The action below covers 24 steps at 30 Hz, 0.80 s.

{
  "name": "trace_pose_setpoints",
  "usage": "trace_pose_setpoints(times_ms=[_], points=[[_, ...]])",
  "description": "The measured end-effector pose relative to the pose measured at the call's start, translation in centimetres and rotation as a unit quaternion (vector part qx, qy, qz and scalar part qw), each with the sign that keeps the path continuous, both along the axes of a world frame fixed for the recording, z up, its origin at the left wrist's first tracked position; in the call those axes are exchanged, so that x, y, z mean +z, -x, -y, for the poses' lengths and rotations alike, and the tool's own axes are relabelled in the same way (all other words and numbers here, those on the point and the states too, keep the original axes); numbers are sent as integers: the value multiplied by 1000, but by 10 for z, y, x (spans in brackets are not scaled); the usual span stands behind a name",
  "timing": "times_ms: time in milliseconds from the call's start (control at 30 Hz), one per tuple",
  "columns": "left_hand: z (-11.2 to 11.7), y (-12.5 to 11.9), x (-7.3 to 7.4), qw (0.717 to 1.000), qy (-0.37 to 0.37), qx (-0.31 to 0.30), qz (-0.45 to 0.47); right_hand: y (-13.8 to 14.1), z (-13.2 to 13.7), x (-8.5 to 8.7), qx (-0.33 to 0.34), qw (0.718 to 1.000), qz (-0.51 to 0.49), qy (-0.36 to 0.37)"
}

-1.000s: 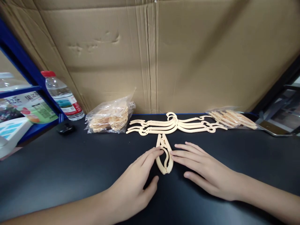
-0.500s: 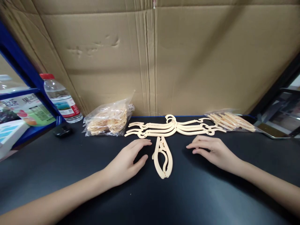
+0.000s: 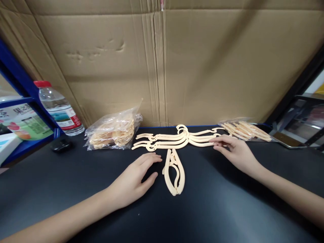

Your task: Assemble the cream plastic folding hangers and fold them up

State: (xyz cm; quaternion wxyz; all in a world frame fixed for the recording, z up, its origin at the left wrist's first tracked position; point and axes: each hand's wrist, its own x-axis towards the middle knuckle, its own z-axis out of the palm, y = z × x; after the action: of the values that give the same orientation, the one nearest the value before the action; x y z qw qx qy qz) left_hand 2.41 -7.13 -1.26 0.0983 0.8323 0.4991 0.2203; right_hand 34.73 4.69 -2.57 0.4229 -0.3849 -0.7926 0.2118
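Cream folding hangers (image 3: 172,145) lie opened out in a stacked row, their hooks gathered at the middle. In front of them, a folded hanger (image 3: 181,168) rests on the black table with its arms drawn together. My left hand (image 3: 135,177) is just left of the folded hanger, open, with thumb and fingers apart and holding nothing. My right hand (image 3: 235,152) reaches over the right end of the opened hangers and covers part of their arms. Its thumb and fingers are slightly apart around the nearest arm; whether they touch it I cannot tell.
A clear bag of cream pieces (image 3: 113,133) sits at the back left, another bag of slim pieces (image 3: 246,131) at the back right. A water bottle (image 3: 60,109) and a small black object (image 3: 61,144) stand left. Cardboard (image 3: 215,67) walls the back.
My right hand has moved forward from the bare table to the right end of the opened hangers. My left hand stays beside the folded hanger. The view has shifted slightly.
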Motion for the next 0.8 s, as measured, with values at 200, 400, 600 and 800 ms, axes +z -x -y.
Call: trace_pose_setpoints(times_ms=[200,400,600,800], points=[[0,-1,1,1000,-5,-4,7,-5,-6,-2,-35,999,11,36],[0,-2,1,1000,-5,-3,-4,-4,-7,1,-43,998,-4,52],[0,-2,0,1000,-10,-3,-4,-9,-12,1,-68,997,6,20],[1,-2,2,1000,-12,-1,-5,-20,-24,1,-104,993,32,-50]])
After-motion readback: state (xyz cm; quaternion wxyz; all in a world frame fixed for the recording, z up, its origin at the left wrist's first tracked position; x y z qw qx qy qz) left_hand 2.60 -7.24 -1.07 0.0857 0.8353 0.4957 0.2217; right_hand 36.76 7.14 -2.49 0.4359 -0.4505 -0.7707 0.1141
